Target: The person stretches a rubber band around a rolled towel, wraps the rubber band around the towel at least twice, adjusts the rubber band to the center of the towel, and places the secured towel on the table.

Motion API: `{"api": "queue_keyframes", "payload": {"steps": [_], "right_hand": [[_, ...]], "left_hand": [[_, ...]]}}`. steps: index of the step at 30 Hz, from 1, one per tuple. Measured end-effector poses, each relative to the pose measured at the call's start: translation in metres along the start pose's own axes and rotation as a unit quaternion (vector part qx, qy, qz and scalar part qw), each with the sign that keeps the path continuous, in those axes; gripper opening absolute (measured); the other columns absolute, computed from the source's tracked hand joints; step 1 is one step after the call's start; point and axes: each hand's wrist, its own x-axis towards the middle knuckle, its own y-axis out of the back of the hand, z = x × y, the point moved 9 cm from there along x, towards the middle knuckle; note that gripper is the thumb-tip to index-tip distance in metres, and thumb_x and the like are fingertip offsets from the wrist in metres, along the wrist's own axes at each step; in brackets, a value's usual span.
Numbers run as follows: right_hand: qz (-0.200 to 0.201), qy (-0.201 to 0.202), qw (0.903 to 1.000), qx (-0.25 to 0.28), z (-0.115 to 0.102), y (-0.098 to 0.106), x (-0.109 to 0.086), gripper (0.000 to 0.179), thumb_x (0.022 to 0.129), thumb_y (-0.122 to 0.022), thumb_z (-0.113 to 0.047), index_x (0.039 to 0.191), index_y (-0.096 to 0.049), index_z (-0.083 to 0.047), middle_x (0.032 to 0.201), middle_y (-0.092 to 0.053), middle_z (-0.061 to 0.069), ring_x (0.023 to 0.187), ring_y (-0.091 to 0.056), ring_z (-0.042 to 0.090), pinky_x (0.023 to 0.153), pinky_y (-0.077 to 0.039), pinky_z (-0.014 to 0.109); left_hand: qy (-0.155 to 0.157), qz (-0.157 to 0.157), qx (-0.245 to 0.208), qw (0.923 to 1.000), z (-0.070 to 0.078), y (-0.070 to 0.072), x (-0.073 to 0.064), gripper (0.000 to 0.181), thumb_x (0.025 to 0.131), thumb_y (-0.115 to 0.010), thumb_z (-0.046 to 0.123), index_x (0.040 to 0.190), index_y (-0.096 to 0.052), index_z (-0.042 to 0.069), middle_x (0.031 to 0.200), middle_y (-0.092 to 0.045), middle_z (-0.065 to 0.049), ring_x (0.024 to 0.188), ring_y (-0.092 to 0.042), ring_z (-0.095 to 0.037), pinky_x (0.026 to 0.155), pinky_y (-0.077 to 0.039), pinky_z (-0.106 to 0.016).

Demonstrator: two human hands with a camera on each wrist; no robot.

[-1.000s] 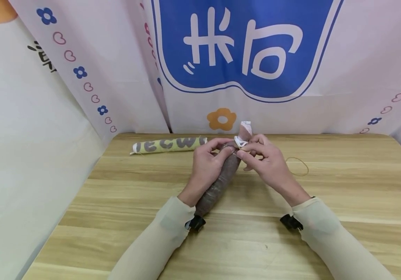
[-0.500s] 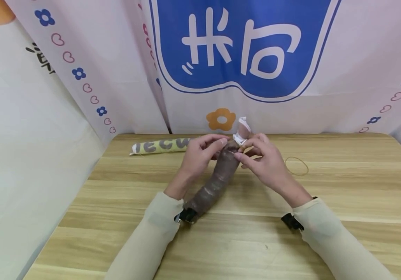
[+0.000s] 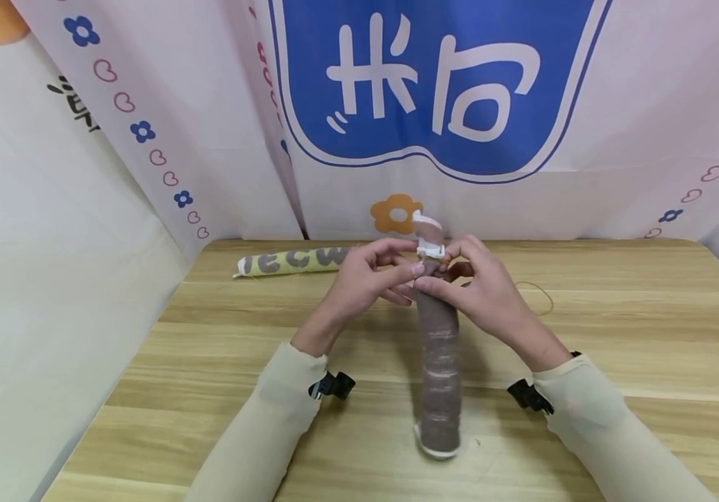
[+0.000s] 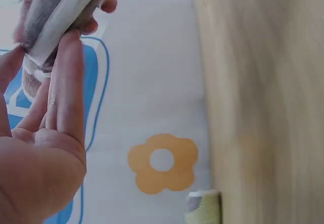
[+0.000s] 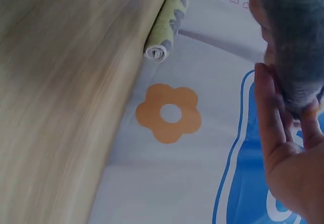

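Observation:
A rolled brown towel (image 3: 441, 369) with white edging hangs upright between both hands, its narrowed neck near the top. Above the neck a short white-trimmed end sticks up. My left hand (image 3: 365, 279) pinches the neck from the left, thumb in front and fingers spread behind. From the right, my right hand (image 3: 485, 282) grips the same neck between thumb and fingers. In the right wrist view a bit of yellowish band (image 5: 318, 108) shows by the right fingertips. The left wrist view has the towel's white stripe (image 4: 63, 19) running over the left fingertips.
A yellow-green rolled towel (image 3: 296, 261) with grey letters lies at the table's back left, partly behind the left hand. A loose rubber band (image 3: 541, 296) rests right of the right hand. A printed cloth backdrop (image 3: 346, 202) stands behind the wooden table (image 3: 221, 390).
The brown towel has swung from a slant under the left forearm to upright, its lower end now toward me. My left hand let go of its side, moved left, then pinched the neck.

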Motion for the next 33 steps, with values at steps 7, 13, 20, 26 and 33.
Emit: {"api": "queue_keyframes", "payload": {"steps": [7,13,20,26,33], "right_hand": [[-0.032,-0.022,0.9991,-0.017,0.013,-0.011,0.001,0.026,0.093,-0.086,-0.015,0.097,-0.062,-0.006,0.107,-0.057,0.010,0.094,-0.060,0.028,0.077,-0.056,0.035],[-0.033,-0.003,0.9990,-0.029,0.012,-0.020,0.001,0.023,0.092,-0.086,-0.012,0.098,-0.065,-0.006,0.108,-0.058,0.010,0.092,-0.062,0.026,0.075,-0.058,0.038],[-0.041,0.031,0.9981,-0.034,0.007,-0.026,-0.002,0.017,0.095,-0.082,-0.008,0.101,-0.066,-0.006,0.109,-0.058,0.011,0.088,-0.066,0.025,0.074,-0.061,0.040],[-0.045,0.058,0.9966,-0.036,0.002,-0.030,-0.003,0.016,0.094,-0.080,-0.002,0.099,-0.065,-0.006,0.107,-0.058,0.009,0.089,-0.068,0.028,0.073,-0.062,0.042],[-0.051,0.075,0.9955,-0.028,0.001,-0.031,-0.005,0.017,0.093,-0.080,-0.001,0.097,-0.065,-0.008,0.111,-0.059,0.010,0.090,-0.071,0.026,0.075,-0.062,0.043]], "left_hand": [[0.049,0.046,0.006,0.9977,-0.017,0.008,0.001,0.040,0.099,-0.076,0.025,0.133,-0.070,0.005,0.115,-0.073,-0.014,0.092,-0.077,-0.028,0.076,-0.064,-0.045],[0.055,0.038,0.004,0.9978,-0.023,0.011,0.002,0.040,0.098,-0.078,0.022,0.134,-0.071,0.006,0.119,-0.074,-0.012,0.102,-0.074,-0.027,0.081,-0.064,-0.044],[0.040,0.059,0.020,0.9973,-0.026,0.015,0.004,0.027,0.096,-0.079,0.021,0.114,-0.077,0.001,0.107,-0.074,-0.010,0.093,-0.072,-0.022,0.080,-0.063,-0.041],[0.036,0.095,0.005,0.9948,-0.027,0.022,0.004,0.023,0.094,-0.080,0.016,0.109,-0.078,-0.001,0.102,-0.075,-0.010,0.084,-0.072,-0.018,0.077,-0.063,-0.037],[0.058,0.082,-0.019,0.9948,-0.031,0.024,0.003,0.023,0.095,-0.080,0.015,0.112,-0.079,0.000,0.104,-0.077,-0.011,0.078,-0.074,-0.018,0.076,-0.063,-0.037]]}}
